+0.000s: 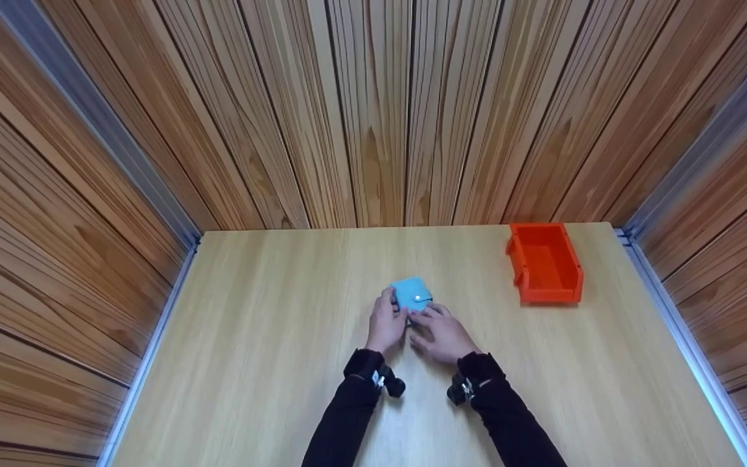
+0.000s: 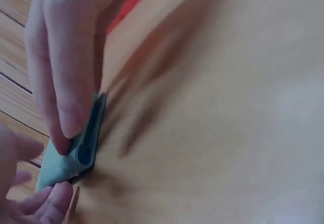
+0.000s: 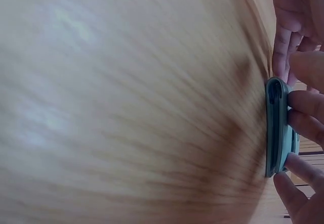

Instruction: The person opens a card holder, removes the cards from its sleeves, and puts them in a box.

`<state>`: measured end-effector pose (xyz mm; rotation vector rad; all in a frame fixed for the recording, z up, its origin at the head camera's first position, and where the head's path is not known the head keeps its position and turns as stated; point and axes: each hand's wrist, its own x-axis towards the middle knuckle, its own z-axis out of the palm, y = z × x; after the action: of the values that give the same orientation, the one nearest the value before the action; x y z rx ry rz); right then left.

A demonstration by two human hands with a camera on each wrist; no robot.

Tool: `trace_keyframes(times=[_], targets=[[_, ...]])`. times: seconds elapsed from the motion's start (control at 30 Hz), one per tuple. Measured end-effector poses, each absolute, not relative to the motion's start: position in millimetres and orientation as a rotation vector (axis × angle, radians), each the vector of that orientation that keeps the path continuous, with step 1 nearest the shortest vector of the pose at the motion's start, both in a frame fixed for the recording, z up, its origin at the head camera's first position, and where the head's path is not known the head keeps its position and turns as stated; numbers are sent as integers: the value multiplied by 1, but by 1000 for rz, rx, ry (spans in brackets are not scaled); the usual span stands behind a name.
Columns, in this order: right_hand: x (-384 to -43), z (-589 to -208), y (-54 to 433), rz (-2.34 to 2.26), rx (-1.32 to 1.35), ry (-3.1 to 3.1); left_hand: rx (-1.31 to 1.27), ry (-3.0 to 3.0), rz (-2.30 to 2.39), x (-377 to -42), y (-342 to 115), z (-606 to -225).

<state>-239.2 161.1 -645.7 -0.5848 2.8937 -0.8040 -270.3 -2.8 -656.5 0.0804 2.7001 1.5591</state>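
A small light-blue wallet (image 1: 411, 292) with a round snap lies on the wooden table, a little beyond the middle. My left hand (image 1: 386, 322) holds its left side, with fingertips (image 2: 56, 198) at the lower edge in the left wrist view. From the right, my right hand (image 1: 443, 334) reaches over; its fairly straight fingers touch the near right part, and the thumb stands away from it. Seen edge-on in the right wrist view, the wallet (image 3: 275, 128) shows a folded, layered spine. What lies inside it is hidden.
An open orange-red bin (image 1: 547, 263) stands at the table's back right. Wood-plank walls (image 1: 373, 117) rise behind and on both sides, with metal strips along the corners. Each wrist carries a dark strap with a small camera.
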Motion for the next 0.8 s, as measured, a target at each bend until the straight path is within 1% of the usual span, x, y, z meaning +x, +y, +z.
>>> trace_keyframes(times=[0.1,0.4,0.63,0.67,0.8], targets=[[-239,-647,161,-842,-608,2898,31,2689,1585,-273,-1,-658],[-240,-647,163,-898,-647,2881,-43,2766,1434,-282,-1,-657],[-238,-646,163,-984,-608,2853,57,2896,1426,-279,1,-659],[-237,-645,164,-999,-610,2853,96,2932,1438,-280,1,-666],[-236,-644,164,-1046,-605,2851,132,2975,1420,-278,2,-664]])
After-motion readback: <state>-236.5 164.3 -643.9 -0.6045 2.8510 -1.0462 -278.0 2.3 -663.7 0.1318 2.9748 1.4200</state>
